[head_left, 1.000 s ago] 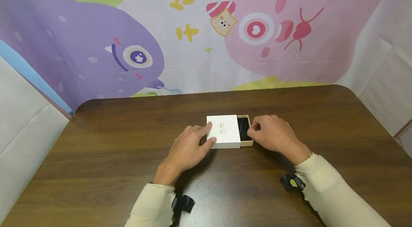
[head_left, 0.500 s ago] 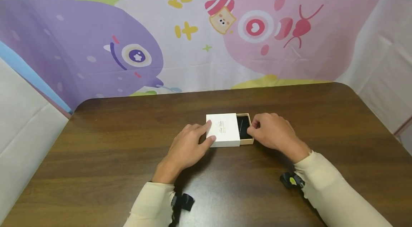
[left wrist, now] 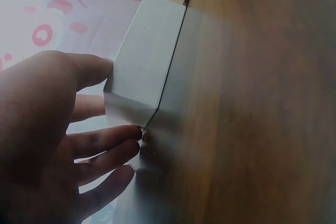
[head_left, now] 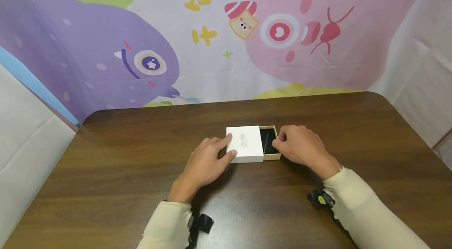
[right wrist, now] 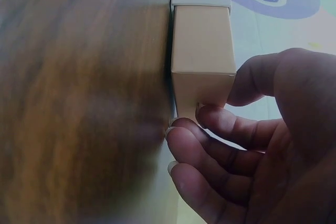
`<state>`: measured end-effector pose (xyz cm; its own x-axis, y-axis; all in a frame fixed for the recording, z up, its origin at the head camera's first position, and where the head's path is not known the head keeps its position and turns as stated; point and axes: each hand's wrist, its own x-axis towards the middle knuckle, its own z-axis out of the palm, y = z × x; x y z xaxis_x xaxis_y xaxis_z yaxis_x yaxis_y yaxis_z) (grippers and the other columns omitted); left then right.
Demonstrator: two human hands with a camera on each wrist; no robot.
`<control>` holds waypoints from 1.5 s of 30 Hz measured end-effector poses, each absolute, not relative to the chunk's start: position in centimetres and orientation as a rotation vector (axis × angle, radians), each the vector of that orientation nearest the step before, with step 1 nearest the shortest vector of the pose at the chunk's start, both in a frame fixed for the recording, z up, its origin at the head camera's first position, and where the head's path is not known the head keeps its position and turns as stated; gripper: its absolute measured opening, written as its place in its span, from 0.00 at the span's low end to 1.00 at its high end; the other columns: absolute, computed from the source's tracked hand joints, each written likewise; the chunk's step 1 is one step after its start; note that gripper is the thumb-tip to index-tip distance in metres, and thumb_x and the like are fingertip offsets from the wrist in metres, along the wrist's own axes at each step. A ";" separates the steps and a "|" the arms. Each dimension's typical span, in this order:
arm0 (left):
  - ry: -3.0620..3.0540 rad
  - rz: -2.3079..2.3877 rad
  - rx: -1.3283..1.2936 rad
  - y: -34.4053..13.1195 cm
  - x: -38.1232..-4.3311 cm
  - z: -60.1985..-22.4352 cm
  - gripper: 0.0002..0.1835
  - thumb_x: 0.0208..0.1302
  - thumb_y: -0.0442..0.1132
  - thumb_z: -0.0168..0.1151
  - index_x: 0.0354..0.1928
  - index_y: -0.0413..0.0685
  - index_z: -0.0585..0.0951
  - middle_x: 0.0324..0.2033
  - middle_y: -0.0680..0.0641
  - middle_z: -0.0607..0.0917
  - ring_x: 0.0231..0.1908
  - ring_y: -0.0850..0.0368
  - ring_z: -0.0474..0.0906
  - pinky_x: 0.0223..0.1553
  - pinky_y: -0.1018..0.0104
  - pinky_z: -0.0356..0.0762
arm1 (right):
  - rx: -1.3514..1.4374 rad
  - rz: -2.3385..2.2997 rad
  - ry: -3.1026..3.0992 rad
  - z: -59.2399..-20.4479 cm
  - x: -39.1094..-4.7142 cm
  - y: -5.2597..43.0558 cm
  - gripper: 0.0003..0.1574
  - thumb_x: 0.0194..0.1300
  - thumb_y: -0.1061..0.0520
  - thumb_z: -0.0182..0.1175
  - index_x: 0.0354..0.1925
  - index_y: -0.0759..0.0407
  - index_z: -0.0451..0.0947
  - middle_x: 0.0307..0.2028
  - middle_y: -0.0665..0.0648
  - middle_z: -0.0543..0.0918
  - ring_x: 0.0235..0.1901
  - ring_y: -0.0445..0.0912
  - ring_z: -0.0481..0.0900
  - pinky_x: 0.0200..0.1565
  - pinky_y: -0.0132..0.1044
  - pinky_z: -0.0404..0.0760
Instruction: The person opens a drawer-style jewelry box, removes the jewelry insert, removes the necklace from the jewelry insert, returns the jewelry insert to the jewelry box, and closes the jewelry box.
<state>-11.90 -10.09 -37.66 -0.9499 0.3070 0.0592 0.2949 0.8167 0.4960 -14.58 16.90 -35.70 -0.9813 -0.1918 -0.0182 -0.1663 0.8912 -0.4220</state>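
A white cardboard box sleeve (head_left: 247,145) with gold lettering lies on the brown table. From its right end protrudes a tan inner drawer (right wrist: 203,40), lined with a black insert (head_left: 270,135). A thin, pale chain-like line (head_left: 266,142) runs across that insert. My left hand (head_left: 206,164) holds the left end of the sleeve, thumb and index finger at its top edge, the other fingers by its end face. At the opposite end, my right hand (head_left: 300,145) pinches the drawer's end wall between thumb and curled index finger.
The wooden table (head_left: 123,162) extends around the box on all sides. Behind it hangs a cloth backdrop (head_left: 212,72) with cartoon figures. White cloth panels (head_left: 423,57) border both sides. A black strap device (head_left: 206,223) sits at each wrist.
The drawer has slid slightly farther right out of the sleeve, so more of the black insert and chain-like line shows. My right hand shifted slightly right with it; my left hand stays put.
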 end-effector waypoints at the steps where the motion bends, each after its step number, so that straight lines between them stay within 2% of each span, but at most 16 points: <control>1: 2.974 0.807 0.494 -10.1 -11.9 -37.7 0.31 0.71 0.57 0.58 0.73 0.58 0.69 0.62 0.47 0.79 0.63 0.49 0.71 0.60 0.45 0.69 | -0.278 -0.659 2.998 -35.7 -14.6 16.9 0.12 0.56 0.53 0.55 0.19 0.51 0.66 0.17 0.48 0.65 0.19 0.44 0.62 0.21 0.38 0.56; 24: 2.966 0.849 0.498 -10.0 -11.9 -38.0 0.31 0.71 0.56 0.59 0.73 0.58 0.70 0.61 0.47 0.80 0.62 0.49 0.71 0.59 0.46 0.70 | -0.204 -0.649 2.964 -35.9 -14.6 17.1 0.12 0.60 0.51 0.53 0.23 0.53 0.69 0.21 0.50 0.69 0.21 0.46 0.66 0.22 0.40 0.61; 45: 2.960 0.858 0.470 -10.1 -12.0 -37.7 0.30 0.71 0.56 0.59 0.73 0.60 0.69 0.62 0.48 0.79 0.62 0.50 0.71 0.57 0.45 0.70 | -0.201 -0.666 2.949 -35.5 -14.8 17.1 0.14 0.62 0.50 0.52 0.23 0.55 0.68 0.19 0.50 0.67 0.19 0.46 0.63 0.22 0.39 0.59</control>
